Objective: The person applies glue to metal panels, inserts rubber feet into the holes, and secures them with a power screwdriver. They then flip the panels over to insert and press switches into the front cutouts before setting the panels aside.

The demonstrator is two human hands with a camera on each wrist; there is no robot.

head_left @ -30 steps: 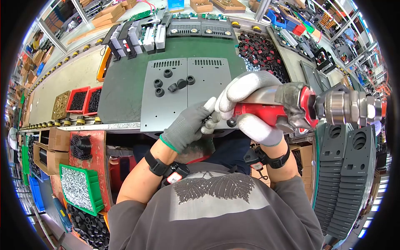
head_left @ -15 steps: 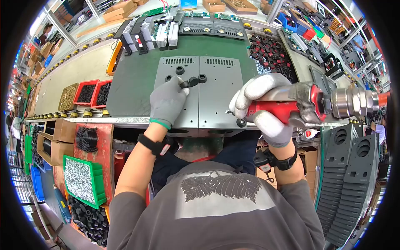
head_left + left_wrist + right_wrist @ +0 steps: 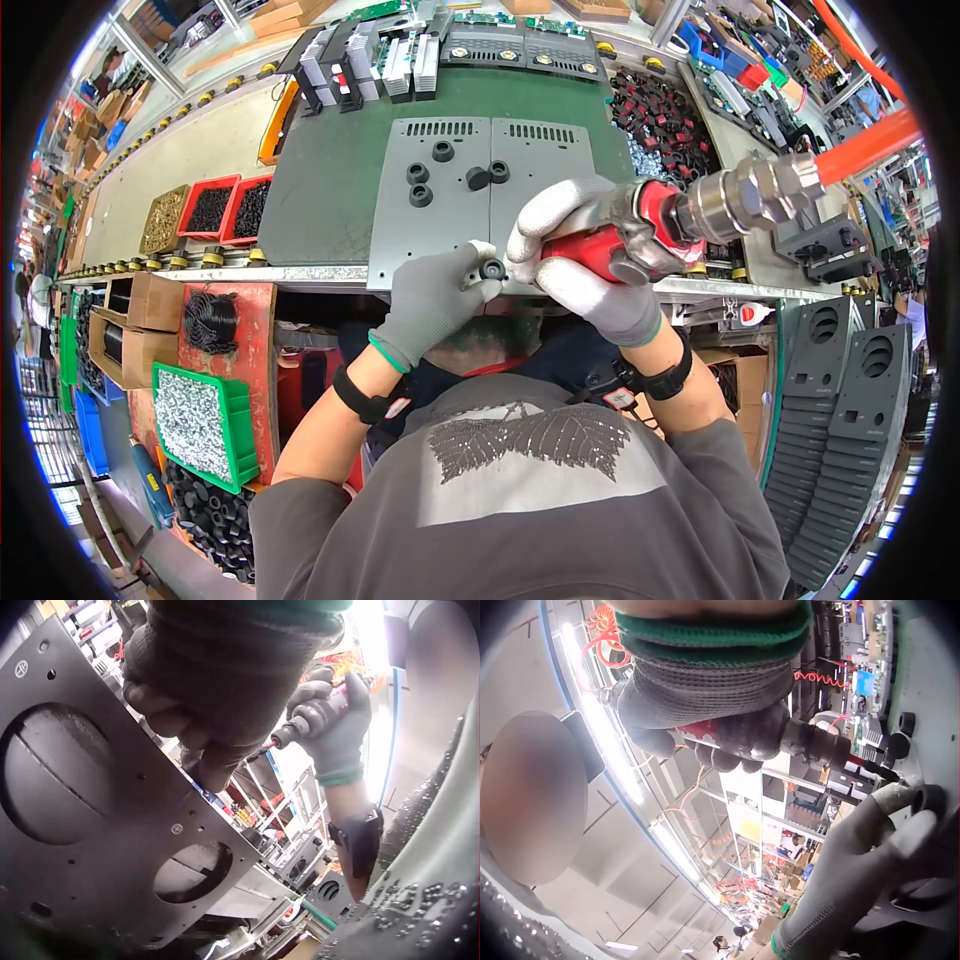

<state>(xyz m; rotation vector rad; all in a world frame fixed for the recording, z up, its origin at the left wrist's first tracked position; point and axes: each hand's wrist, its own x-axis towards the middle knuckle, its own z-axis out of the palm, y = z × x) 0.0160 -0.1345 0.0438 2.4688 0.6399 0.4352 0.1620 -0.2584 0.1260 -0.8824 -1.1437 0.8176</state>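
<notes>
Green mat [image 3: 325, 185] | left hand [image 3: 430, 296] pinches black ring [image 3: 491, 270] | right hand [image 3: 600, 301] grips red driver [image 3: 586, 251] | ring between hands

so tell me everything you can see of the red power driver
The red power driver has a red body with worn-looking dark grey and metallic parts, silver metal fittings at the rear and a thick orange-red hose running from them. At the front, a dark chuck carries a slim bit. The gloved right hand grips it above the near edge of the grey panels. The bit points toward the black round foot pinched by the left hand; whether its tip touches anything is unclear.
</notes>
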